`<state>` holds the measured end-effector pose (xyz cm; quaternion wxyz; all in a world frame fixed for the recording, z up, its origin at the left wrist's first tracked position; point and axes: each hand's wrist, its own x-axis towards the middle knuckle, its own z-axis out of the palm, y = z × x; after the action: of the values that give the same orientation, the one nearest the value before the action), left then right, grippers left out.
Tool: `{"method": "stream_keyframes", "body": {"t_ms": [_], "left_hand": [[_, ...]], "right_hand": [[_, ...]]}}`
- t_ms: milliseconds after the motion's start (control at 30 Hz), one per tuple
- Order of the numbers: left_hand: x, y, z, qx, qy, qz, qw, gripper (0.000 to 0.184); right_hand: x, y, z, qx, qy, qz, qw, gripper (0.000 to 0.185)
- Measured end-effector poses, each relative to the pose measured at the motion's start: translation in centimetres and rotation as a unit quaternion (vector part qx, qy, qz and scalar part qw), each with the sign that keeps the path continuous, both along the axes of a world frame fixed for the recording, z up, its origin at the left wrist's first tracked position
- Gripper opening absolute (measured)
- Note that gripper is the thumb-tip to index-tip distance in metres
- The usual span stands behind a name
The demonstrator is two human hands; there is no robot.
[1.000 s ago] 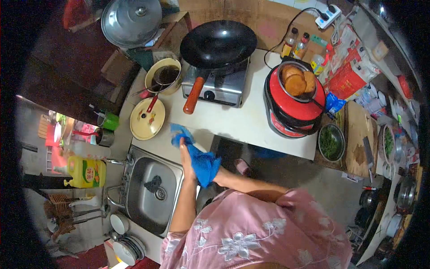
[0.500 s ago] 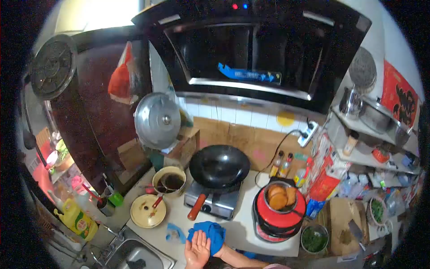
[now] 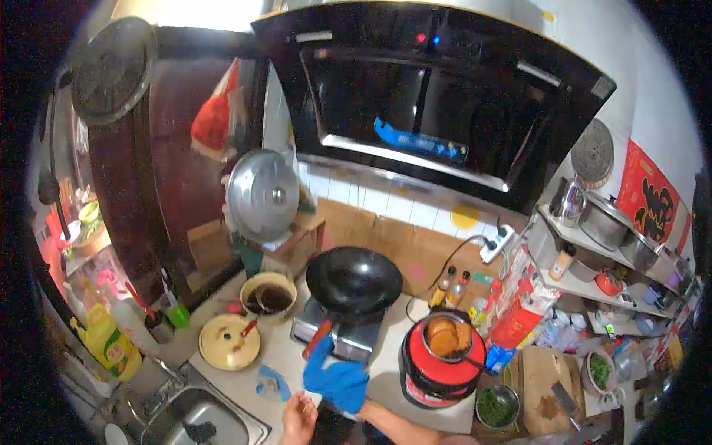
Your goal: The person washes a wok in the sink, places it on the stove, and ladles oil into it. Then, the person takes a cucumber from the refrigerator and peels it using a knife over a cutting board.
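A blue cloth (image 3: pixel 337 380) is spread in front of the gas stove (image 3: pixel 341 337), one corner raised close to the wok's wooden handle (image 3: pixel 317 340). My right hand (image 3: pixel 360 410) has hold of the cloth, which covers most of its fingers. Just left of it, at the counter's front edge, my left hand (image 3: pixel 300 415) has its fingers curled in; what they hold, if anything, cannot be made out. A crumpled blue-and-clear plastic piece (image 3: pixel 273 383) lies on the counter beside that hand. The black wok (image 3: pixel 354 280) sits on the stove.
Left of the stove stand a pot of dark liquid (image 3: pixel 268 294) and a lidded cream pot (image 3: pixel 230 343), with the sink (image 3: pixel 211 415) below. To the right are a red cooker (image 3: pixel 445 368) topped by a bowl, a bowl of greens (image 3: pixel 497 407) and a cutting board (image 3: pixel 549 374) with a cleaver (image 3: pixel 565 400).
My left hand has turned from an open palm to curled fingers and moved left. The blue cloth has been shaken wider and lifted toward the wok handle. The camera view has shifted.
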<state>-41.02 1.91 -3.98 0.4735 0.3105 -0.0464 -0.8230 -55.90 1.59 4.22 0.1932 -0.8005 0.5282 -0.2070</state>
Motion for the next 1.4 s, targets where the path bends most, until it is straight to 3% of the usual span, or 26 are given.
{"method": "stream_keyframes", "body": {"t_ms": [33,67,100,167,233,267,300,333,367,400,467,500,533,600,633,667,733,767,800,867,933,1000,1033,1067,1167,1400], "left_hand": [[-0.1,-0.5,-1.6,0.074,0.0,-0.03,0.997,0.034],[0.2,2.1,4.0,-0.214,0.0,-0.052,0.976,0.036],[-6.3,3.3,3.3,-0.317,0.134,0.273,0.899,0.036],[-3.0,3.6,6.1,-0.312,0.013,0.065,0.948,0.034],[-2.9,3.5,7.4,-0.329,-0.078,0.005,0.941,0.032],[-2.5,3.7,3.6,-0.057,0.14,-0.063,0.987,0.031],[-2.3,3.8,3.5,-0.033,0.032,-0.097,0.994,0.031],[-2.7,4.5,5.8,-0.021,0.002,-0.036,0.999,0.029],[-2.0,4.0,1.0,0.004,0.0,-0.046,0.999,0.026],[-0.8,4.1,1.9,0.011,-0.028,-0.053,0.998,0.027],[2.9,3.6,-2.6,-0.083,0.037,-0.193,0.977,0.029],[2.4,4.3,-0.6,-0.033,-0.034,-0.189,0.981,0.027],[2.1,5.2,1.6,0.018,-0.107,-0.18,0.978,0.027],[1.4,5.6,1.0,-0.049,-0.206,-0.169,0.963,0.028],[0.9,5.5,0.7,-0.132,-0.293,-0.149,0.935,0.029],[0.3,5.4,0.5,-0.13,-0.294,-0.157,0.934,0.029],[-0.8,4.9,0.2,-0.152,-0.354,-0.19,0.903,0.033],[-1.7,4.7,0.5,-0.186,-0.369,-0.18,0.893,0.037],[-2.3,4.2,0.1,-0.185,-0.372,-0.178,0.892,0.037],[-3.3,3.6,-1.1,-0.323,-0.462,-0.193,0.803,0.035],[-4.1,3.3,0.7,-0.344,-0.469,-0.192,0.791,0.03],[-4.2,2.6,0.2,-0.128,-0.229,-0.173,0.949,0.025],[-4.0,2.4,0.7,-0.082,-0.167,-0.15,0.971,0.021],[-3.5,2.1,-0.3,-0.052,-0.132,-0.136,0.98,0.021],[-1.7,1.5,-2.9,0.011,-0.086,-0.099,0.991,0.025],[2.0,1.6,-6.0,0.099,-0.092,-0.109,0.985,0.031]], "right_hand": [[0.9,1.1,-0.1,-0.098,-0.037,0.057,0.993,0.045],[2.0,2.1,-0.3,-0.192,-0.079,0.111,0.972,0.046],[2.7,2.9,-0.1,-0.154,-0.015,0.066,0.986,0.049],[2.4,2.8,-1.8,-0.108,0.032,0.013,0.994,0.051],[1.9,1.4,-5.5,-0.112,-0.218,-0.073,0.967,0.036],[1.8,0.9,-10.1,0.02,-0.449,-0.124,0.885,0.033],[2.8,1.8,-5.5,0.144,-0.427,-0.133,0.883,0.032],[4.1,2.1,-5.8,-0.02,-0.069,-0.183,0.981,0.021],[4.9,3.3,-10.2,-0.005,0.03,-0.24,0.97,0.02],[6.4,6.1,-1.7,-0.089,-0.025,-0.21,0.973,0.024],[7.2,8.4,-5.2,0.263,-0.353,-0.29,0.85,0.028],[7.0,9.3,-5.3,0.004,-0.37,-0.146,0.918,0.024],[6.8,9.2,-5.0,0.012,-0.371,-0.155,0.915,0.024],[6.5,8.4,-4.6,0.465,-0.547,-0.221,0.66,0.024],[7.3,8.5,-6.5,0.25,-0.53,-0.233,0.776,0.023],[6.7,8.8,-8.0,0.249,-0.533,-0.239,0.772,0.023],[5.6,8.7,-8.7,0.154,-0.327,-0.272,0.892,0.019],[5.5,9.0,-12.0,0.098,-0.333,-0.339,0.874,0.021],[4.3,7.7,-10.1,0.109,-0.585,-0.297,0.747,0.023],[1.6,6.3,-6.6,0.252,-0.719,-0.318,0.564,0.024],[0.0,5.3,-9.2,0.272,-0.769,-0.253,0.521,0.025],[-1.1,5.8,-9.3,0.29,-0.812,-0.188,0.471,0.027],[-1.4,6.7,-6.8,0.199,-0.553,-0.193,0.785,0.03],[-2.0,7.8,-5.4,0.074,-0.198,-0.163,0.964,0.033],[-6.4,11.0,-9.4,-0.001,-0.067,-0.239,0.969,0.023],[-13.4,14.4,-16.1,0.149,0.101,-0.341,0.923,0.041]]}}
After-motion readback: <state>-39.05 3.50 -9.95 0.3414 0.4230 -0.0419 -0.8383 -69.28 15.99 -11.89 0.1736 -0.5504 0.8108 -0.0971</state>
